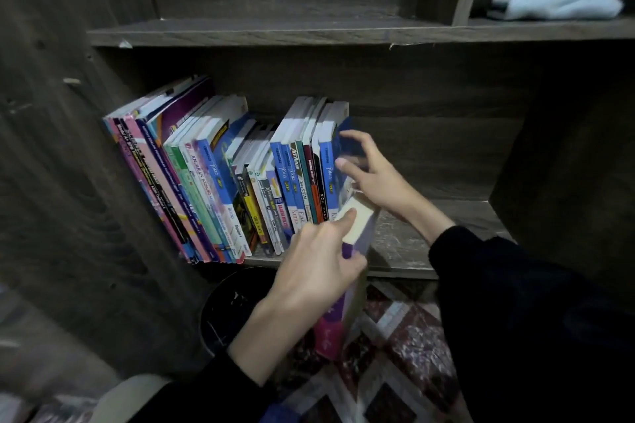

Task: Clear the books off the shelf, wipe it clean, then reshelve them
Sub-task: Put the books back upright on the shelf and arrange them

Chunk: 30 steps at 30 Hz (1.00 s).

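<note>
Fingers point(343, 220) of the left hand point(316, 261) clamp a purple book point(338, 316), tilted at the shelf point(429, 244) edge. The right hand point(378, 182), fingers spread, seemingly braces the end blue book point(346, 130) so the row of books point(223, 182) cannot topple.

**Dim Shelf, Lit From the Near Side**

The scene is dimly lit. The book spines point(223, 182) are brightened from the near side, while the far corners of the shelf point(405, 244) are lost in shadow. The right hand point(371, 175), purple book point(333, 323) and pale cloth point(560, 2) are smeared by motion blur. Straight lines are bowed at the edges.
</note>
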Each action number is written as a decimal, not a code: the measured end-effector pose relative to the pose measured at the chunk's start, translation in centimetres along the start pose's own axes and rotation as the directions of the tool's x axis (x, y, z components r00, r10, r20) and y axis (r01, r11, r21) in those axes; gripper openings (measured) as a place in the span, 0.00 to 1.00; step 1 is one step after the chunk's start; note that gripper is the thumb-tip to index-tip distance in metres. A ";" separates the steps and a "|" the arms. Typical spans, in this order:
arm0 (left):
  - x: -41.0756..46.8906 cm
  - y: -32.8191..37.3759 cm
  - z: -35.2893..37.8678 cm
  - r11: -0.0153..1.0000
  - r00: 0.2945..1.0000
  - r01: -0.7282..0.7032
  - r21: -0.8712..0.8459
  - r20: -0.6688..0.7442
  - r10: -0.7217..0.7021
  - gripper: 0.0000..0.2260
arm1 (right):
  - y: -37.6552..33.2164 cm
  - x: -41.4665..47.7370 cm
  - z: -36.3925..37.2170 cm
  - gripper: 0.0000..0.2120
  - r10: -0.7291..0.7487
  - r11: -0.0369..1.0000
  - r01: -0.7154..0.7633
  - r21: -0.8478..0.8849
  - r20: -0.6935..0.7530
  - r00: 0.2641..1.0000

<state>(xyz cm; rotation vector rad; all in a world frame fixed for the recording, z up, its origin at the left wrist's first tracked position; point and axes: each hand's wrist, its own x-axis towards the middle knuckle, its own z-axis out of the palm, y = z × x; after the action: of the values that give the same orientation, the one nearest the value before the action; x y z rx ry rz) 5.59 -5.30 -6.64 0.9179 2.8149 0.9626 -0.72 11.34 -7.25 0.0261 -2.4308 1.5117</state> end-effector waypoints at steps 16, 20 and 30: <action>10.4 0.1 5.9 0.998 0.966 -0.049 -0.027 -0.256 0.040 0.22 | 11.7 -5.3 5.2 0.42 0.232 0.930 -0.244 -0.277 -0.074 0.970; 6.8 -3.3 7.4 0.986 0.936 -0.165 0.012 -0.315 0.160 0.23 | 12.4 -4.6 4.9 0.41 0.187 0.941 -0.187 -0.283 -0.024 0.982; 4.2 -9.0 7.7 0.989 0.835 -0.146 0.012 -0.534 0.130 0.16 | 13.6 -1.4 4.6 0.46 0.268 0.902 -0.283 -0.327 -0.092 0.959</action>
<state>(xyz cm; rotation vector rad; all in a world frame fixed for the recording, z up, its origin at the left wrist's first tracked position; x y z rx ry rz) -0.99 -4.48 -17.30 0.9896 3.1936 1.4847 -2.62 13.22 -21.42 -0.4342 -2.7101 1.1532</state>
